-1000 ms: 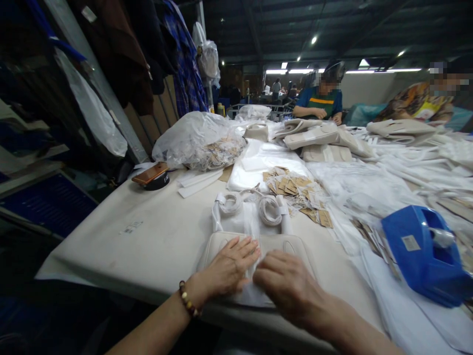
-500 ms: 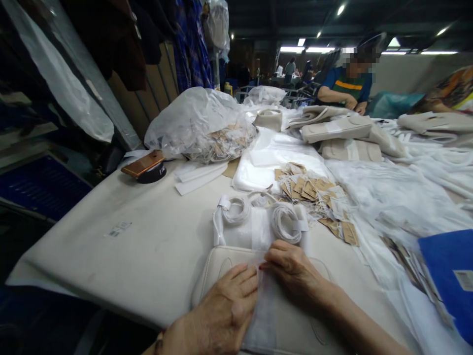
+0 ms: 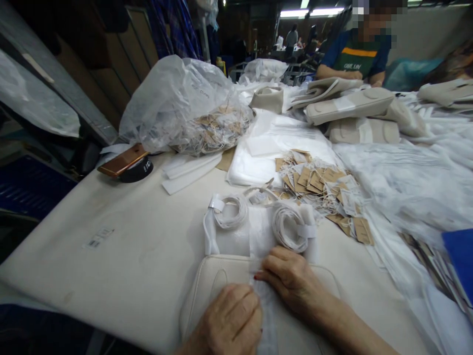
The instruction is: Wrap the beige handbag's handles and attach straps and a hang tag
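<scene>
A beige bag (image 3: 205,286) lies flat on the table before me, with a translucent white strip (image 3: 269,315) running down its middle. My left hand (image 3: 232,318) rests over the bag with fingers curled in at the strip's left edge; the fingertips are mostly hidden. Near the bag's top edge, my right hand (image 3: 290,276) pinches the upper part of the strip between thumb and fingers. Just beyond, two coils of thin whitish strap, a left coil (image 3: 232,213) and a right coil (image 3: 290,229), sit on a wrapped white piece.
Brown cardboard tags (image 3: 314,180) with strings lie beyond the right coil. A plastic bag (image 3: 177,98) holds more tags. A tape roll with a brown holder (image 3: 127,165) sits at left. Beige bags (image 3: 351,106) are piled at the back right, near a co-worker (image 3: 354,54).
My left hand has gone from lying flat with fingers stretched to curled, and moved lower along the strip. My right hand stays near the bag's top edge. The view has tilted downward.
</scene>
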### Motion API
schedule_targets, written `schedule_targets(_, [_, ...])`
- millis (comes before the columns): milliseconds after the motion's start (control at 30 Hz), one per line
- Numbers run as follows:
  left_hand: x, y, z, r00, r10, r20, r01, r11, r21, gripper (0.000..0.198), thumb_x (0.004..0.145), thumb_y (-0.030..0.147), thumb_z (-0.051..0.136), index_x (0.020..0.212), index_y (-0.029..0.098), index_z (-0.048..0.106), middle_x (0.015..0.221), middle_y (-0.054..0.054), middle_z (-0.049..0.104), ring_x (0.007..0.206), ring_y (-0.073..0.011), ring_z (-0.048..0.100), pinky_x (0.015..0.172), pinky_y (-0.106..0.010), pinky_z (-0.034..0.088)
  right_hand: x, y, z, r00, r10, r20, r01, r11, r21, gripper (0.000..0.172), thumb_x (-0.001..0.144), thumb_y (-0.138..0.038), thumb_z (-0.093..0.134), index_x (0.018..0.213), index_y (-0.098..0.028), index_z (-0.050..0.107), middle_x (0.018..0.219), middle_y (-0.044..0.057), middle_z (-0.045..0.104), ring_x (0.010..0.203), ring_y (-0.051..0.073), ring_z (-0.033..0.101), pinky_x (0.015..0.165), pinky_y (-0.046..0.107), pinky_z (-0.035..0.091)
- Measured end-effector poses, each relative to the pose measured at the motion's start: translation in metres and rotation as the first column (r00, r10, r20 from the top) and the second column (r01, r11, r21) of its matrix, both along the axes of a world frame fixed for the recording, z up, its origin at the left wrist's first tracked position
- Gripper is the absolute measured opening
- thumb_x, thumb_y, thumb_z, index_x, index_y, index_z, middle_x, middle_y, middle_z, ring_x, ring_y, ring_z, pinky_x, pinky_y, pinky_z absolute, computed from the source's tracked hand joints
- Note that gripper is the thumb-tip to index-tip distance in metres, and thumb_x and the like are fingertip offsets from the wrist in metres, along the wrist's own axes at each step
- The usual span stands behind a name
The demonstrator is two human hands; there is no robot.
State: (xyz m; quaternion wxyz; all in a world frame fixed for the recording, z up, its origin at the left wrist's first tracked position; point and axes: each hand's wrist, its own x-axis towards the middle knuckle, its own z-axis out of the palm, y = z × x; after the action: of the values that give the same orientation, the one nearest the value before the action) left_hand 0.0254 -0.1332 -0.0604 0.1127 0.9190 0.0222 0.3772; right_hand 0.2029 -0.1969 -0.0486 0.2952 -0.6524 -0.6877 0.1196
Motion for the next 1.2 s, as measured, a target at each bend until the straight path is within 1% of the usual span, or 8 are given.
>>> schedule_targets(100, [0.007, -0.007, -0.006, 0.993, 0.118, -0.005, -0.115, 0.97, 0.213, 0.023, 0.084, 0.012, 0.043, 0.093, 0.007, 0.064, 0.091, -0.009, 0.069, 0.096, -0.021, 0.06, 0.085, -0.031, 0.049, 0.0, 0.0, 0.001, 1.0, -0.01, 0.003, 0.01, 0.999, -0.034, 0.028, 0.086, -0.02, 0.056, 0.059, -0.015, 0.051, 0.062, -0.001, 0.048, 0.057, 0.01, 0.045, 0.054, 0.022, 0.031])
schedule_targets(300, [0.004, -0.016, -0.016, 0.976, 0.196, -0.09, -0.16, 0.939, 0.305, 0.025, 0.085, 0.016, 0.046, 0.098, 0.006, 0.064, 0.1, -0.012, 0.068, 0.103, -0.0243, 0.058, 0.093, -0.037, 0.041, -0.003, -0.001, 0.0, 0.996, -0.075, 0.041, 0.076, 0.996, -0.04, 0.025, 0.08, -0.02, 0.065, 0.06, -0.015, 0.051, 0.062, -0.003, 0.047, 0.058, 0.01, 0.046, 0.054, 0.021, 0.032])
schedule_targets(867, [-0.006, -0.021, 0.0, 0.917, 0.174, -0.358, 0.004, 0.896, 0.444, 0.049, 0.076, 0.007, 0.035, 0.122, -0.006, 0.047, 0.124, -0.023, 0.054, 0.122, -0.0315, 0.045, 0.1, -0.039, 0.043, -0.016, 0.004, 0.01, 0.978, -0.204, 0.036, 0.205, 0.978, -0.025, 0.02, 0.079, -0.024, 0.065, 0.062, -0.015, 0.059, 0.064, 0.002, 0.058, 0.064, 0.016, 0.057, 0.058, 0.024, 0.039])
schedule_targets(1000, [-0.007, -0.022, -0.002, 0.91, 0.206, -0.359, -0.026, 0.894, 0.447, 0.052, 0.075, 0.007, 0.037, 0.124, -0.004, 0.045, 0.126, -0.023, 0.053, 0.126, -0.03, 0.041, 0.099, -0.039, 0.043, -0.014, -0.028, 0.025, 0.98, -0.195, -0.029, 0.197, 0.978, 0.073, 0.013, 0.089, -0.025, 0.051, 0.09, -0.016, 0.061, 0.081, 0.004, 0.063, 0.07, 0.014, 0.061, 0.063, 0.024, 0.046])
schedule_targets(1067, [-0.007, -0.022, -0.002, 0.913, 0.212, -0.35, -0.035, 0.892, 0.45, 0.052, 0.073, 0.007, 0.038, 0.123, -0.002, 0.047, 0.126, -0.022, 0.053, 0.125, -0.029, 0.043, 0.099, -0.038, 0.043, 0.003, -0.064, 0.033, 0.96, -0.263, -0.092, 0.278, 0.93, 0.241, 0.019, 0.09, -0.027, 0.047, 0.104, -0.018, 0.058, 0.093, 0.006, 0.063, 0.075, 0.014, 0.062, 0.068, 0.024, 0.049])
schedule_targets(1100, [-0.007, -0.022, -0.001, 0.918, 0.209, -0.338, -0.036, 0.89, 0.454, 0.051, 0.073, 0.007, 0.037, 0.122, -0.001, 0.048, 0.125, -0.021, 0.054, 0.124, -0.0284, 0.044, 0.099, -0.037, 0.043, 0.017, -0.085, 0.035, 0.93, -0.355, -0.101, 0.367, 0.862, 0.351, 0.019, 0.09, -0.03, 0.047, 0.102, -0.019, 0.058, 0.092, 0.006, 0.063, 0.075, 0.014, 0.061, 0.068, 0.025, 0.049])
schedule_targets(1133, [-0.007, -0.022, 0.0, 0.924, 0.206, -0.321, -0.037, 0.887, 0.461, 0.051, 0.073, 0.006, 0.037, 0.121, 0.0, 0.05, 0.125, -0.02, 0.056, 0.123, -0.0276, 0.046, 0.099, -0.036, 0.043, 0.035, -0.107, 0.038, 0.866, -0.492, -0.086, 0.475, 0.76, 0.443, 0.019, 0.088, -0.033, 0.05, 0.099, -0.02, 0.06, 0.091, 0.005, 0.063, 0.077, 0.016, 0.061, 0.072, 0.027, 0.049])
schedule_targets(1200, [-0.009, -0.023, 0.001, 0.939, 0.206, -0.277, -0.049, 0.874, 0.483, 0.051, 0.072, 0.005, 0.036, 0.12, 0.002, 0.051, 0.124, -0.018, 0.057, 0.12, -0.026, 0.048, 0.098, -0.034, 0.044, 0.073, -0.152, 0.043, 0.623, -0.774, -0.11, 0.696, 0.485, 0.53, 0.031, 0.083, -0.046, 0.052, 0.094, -0.019, 0.062, 0.093, 0.009, 0.063, 0.086, 0.022, 0.059, 0.085, 0.036, 0.044])
